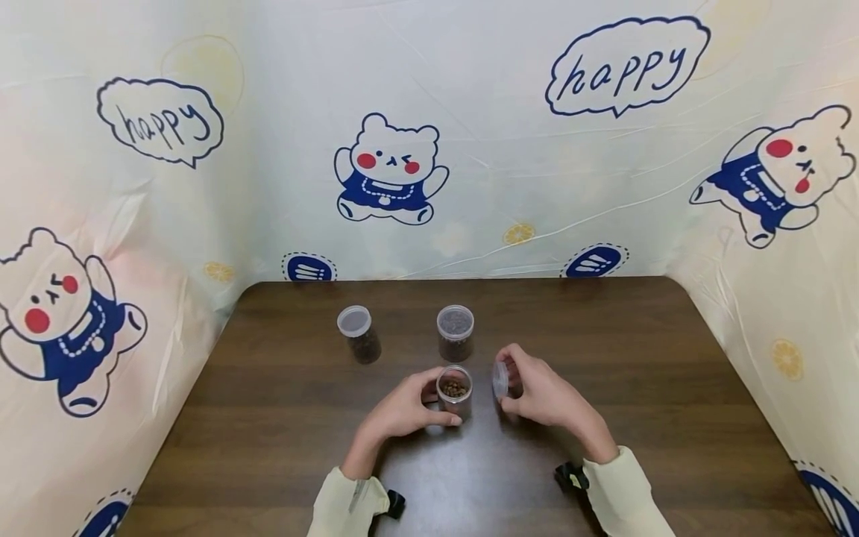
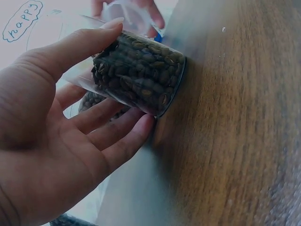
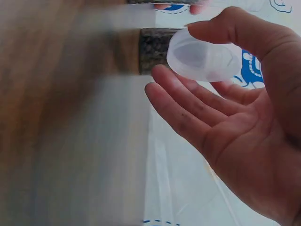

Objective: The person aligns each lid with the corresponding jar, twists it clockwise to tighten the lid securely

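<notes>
An uncapped clear plastic jar (image 1: 454,395) stands upright on the table, with brown beans (image 2: 141,66) filling its lower part. My left hand (image 1: 409,404) holds this jar from the left, thumb on the near side and fingers round the far side. To its right, my right hand (image 1: 542,388) pinches a translucent round lid (image 3: 202,56) between thumb and fingers. That lid is tilted on edge, apart from the jar. Just behind the uncapped jar is a lidded jar (image 1: 455,333) of dark contents.
Another lidded jar (image 1: 359,334) with dark contents stands at the back left of the brown wooden table (image 1: 282,418). A printed cloth (image 1: 483,179) with bears hangs behind the table and along both sides.
</notes>
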`<state>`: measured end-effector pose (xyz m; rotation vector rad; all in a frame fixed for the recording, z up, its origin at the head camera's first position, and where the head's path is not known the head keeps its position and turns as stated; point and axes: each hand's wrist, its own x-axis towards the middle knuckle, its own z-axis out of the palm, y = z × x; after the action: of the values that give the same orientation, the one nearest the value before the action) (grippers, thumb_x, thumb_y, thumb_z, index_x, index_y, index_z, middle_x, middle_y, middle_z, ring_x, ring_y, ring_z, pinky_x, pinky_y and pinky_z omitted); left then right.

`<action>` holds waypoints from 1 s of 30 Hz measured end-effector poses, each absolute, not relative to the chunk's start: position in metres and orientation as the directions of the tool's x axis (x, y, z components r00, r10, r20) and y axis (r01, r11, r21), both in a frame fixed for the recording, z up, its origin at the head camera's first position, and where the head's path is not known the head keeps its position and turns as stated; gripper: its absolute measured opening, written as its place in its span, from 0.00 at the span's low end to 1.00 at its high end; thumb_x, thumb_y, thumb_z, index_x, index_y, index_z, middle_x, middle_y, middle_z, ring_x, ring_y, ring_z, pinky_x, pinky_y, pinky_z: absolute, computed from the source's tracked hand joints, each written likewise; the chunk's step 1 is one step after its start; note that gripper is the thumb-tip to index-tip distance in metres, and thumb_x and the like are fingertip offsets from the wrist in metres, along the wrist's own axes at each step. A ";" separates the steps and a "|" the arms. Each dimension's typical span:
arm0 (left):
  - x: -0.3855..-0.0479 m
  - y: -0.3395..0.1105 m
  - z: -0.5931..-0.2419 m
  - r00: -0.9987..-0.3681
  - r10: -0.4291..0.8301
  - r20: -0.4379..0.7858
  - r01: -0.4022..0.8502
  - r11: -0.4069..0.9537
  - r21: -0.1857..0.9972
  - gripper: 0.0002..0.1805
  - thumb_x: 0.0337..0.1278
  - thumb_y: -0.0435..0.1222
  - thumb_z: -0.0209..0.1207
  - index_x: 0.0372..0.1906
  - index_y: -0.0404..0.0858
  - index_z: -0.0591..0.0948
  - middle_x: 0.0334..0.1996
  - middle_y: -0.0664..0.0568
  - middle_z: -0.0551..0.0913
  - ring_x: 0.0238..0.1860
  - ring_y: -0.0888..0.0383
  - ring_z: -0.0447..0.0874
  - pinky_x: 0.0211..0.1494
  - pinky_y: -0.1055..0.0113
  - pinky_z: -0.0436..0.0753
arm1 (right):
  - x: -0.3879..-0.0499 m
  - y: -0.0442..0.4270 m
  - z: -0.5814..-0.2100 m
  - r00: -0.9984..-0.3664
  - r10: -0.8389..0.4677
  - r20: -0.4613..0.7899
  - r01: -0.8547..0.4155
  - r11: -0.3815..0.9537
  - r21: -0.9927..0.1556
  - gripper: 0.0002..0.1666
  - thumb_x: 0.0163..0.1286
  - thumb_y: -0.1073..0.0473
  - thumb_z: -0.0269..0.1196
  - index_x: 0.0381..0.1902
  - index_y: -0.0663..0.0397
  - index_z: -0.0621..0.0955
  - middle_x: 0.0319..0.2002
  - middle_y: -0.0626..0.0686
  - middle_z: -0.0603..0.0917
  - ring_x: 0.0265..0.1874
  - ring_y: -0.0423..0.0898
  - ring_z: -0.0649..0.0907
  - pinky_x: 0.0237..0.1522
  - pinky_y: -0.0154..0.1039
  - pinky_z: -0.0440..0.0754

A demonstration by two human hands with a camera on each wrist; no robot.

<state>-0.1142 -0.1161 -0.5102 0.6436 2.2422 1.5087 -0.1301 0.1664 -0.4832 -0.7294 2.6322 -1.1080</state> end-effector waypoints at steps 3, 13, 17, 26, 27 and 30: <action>-0.115 -0.116 -0.511 -0.828 0.559 -0.037 0.174 0.319 0.932 0.34 0.55 0.37 0.78 0.67 0.51 0.79 0.59 0.57 0.85 0.59 0.62 0.85 0.64 0.72 0.81 | -0.131 0.166 -0.476 -0.852 -0.518 0.079 -0.408 0.561 -0.721 0.33 0.61 0.63 0.77 0.59 0.50 0.73 0.46 0.50 0.84 0.46 0.46 0.86 0.50 0.45 0.89; -0.115 -0.117 -0.511 -0.828 0.559 -0.035 0.178 0.322 0.930 0.34 0.55 0.37 0.78 0.68 0.50 0.79 0.60 0.56 0.85 0.61 0.61 0.85 0.66 0.72 0.81 | -0.132 0.162 -0.460 -0.770 -0.572 0.283 -0.565 0.404 -0.719 0.35 0.63 0.54 0.79 0.65 0.45 0.77 0.49 0.45 0.81 0.40 0.41 0.83 0.46 0.37 0.88; -0.116 -0.117 -0.511 -0.829 0.558 -0.038 0.175 0.323 0.930 0.35 0.55 0.37 0.78 0.68 0.49 0.78 0.61 0.57 0.85 0.63 0.60 0.84 0.67 0.72 0.80 | -0.131 0.156 -0.455 -0.749 -0.571 0.337 -0.606 0.383 -0.697 0.35 0.63 0.54 0.79 0.66 0.43 0.79 0.49 0.45 0.81 0.39 0.40 0.81 0.43 0.35 0.85; -0.113 -0.118 -0.510 -0.840 0.539 -0.066 0.150 0.346 0.926 0.32 0.56 0.40 0.77 0.65 0.51 0.79 0.56 0.55 0.86 0.57 0.60 0.86 0.61 0.70 0.83 | -0.127 0.138 -0.453 -0.739 -0.601 0.305 -0.592 0.362 -0.720 0.35 0.63 0.53 0.78 0.68 0.40 0.80 0.53 0.46 0.80 0.42 0.38 0.79 0.42 0.39 0.86; -0.113 -0.118 -0.510 -0.840 0.537 -0.069 0.146 0.347 0.926 0.31 0.56 0.40 0.78 0.64 0.52 0.79 0.55 0.56 0.86 0.55 0.62 0.86 0.60 0.70 0.83 | -0.127 0.136 -0.454 -0.735 -0.607 0.302 -0.595 0.363 -0.717 0.35 0.63 0.53 0.78 0.68 0.40 0.80 0.54 0.46 0.80 0.42 0.38 0.79 0.43 0.37 0.86; -0.113 -0.117 -0.510 -0.840 0.537 -0.070 0.141 0.342 0.929 0.30 0.56 0.40 0.78 0.63 0.52 0.80 0.53 0.57 0.86 0.52 0.63 0.86 0.58 0.70 0.84 | -0.127 0.131 -0.456 -0.730 -0.615 0.297 -0.602 0.374 -0.705 0.36 0.63 0.52 0.78 0.68 0.41 0.80 0.54 0.46 0.79 0.41 0.39 0.78 0.42 0.37 0.83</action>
<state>-0.1134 -0.1175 -0.5099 0.5987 2.2464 1.5009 -0.1267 0.1306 -0.4559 -1.1483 2.5908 -1.3199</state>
